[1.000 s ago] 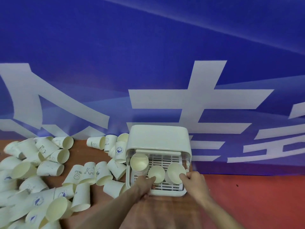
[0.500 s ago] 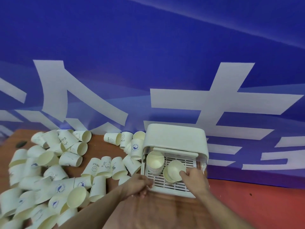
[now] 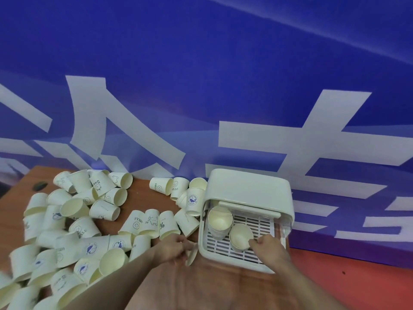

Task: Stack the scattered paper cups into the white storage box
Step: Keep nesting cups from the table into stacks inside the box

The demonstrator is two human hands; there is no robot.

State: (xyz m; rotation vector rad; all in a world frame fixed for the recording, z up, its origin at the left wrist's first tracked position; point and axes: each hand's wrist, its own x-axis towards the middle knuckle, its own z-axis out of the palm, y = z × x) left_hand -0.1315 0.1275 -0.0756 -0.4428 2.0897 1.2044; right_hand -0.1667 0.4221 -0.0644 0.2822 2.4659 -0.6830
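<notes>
The white storage box [image 3: 248,189] stands at the right on the table, its slatted tray [image 3: 225,249] pulled out toward me. A stack of paper cups [image 3: 220,220] stands at the tray's left. Beside it sits a second, shorter nested stack [image 3: 240,237], and my right hand [image 3: 269,248] pinches its near rim. My left hand [image 3: 175,250] is just left of the box's front corner, fingers curled on a paper cup [image 3: 191,257] lying there, seen edge-on. Many scattered cups [image 3: 89,220] lie on their sides over the left of the table.
The brown wooden table [image 3: 207,285] runs under both arms, with a dark round hole [image 3: 39,186] near its far left corner. A blue banner with white characters [image 3: 223,108] rises directly behind the box and cups. Red floor [image 3: 357,276] shows at the right.
My left hand has left the tray and moved left to a cup beside the box. My right hand has set its cup into the middle one. The view has shifted left.
</notes>
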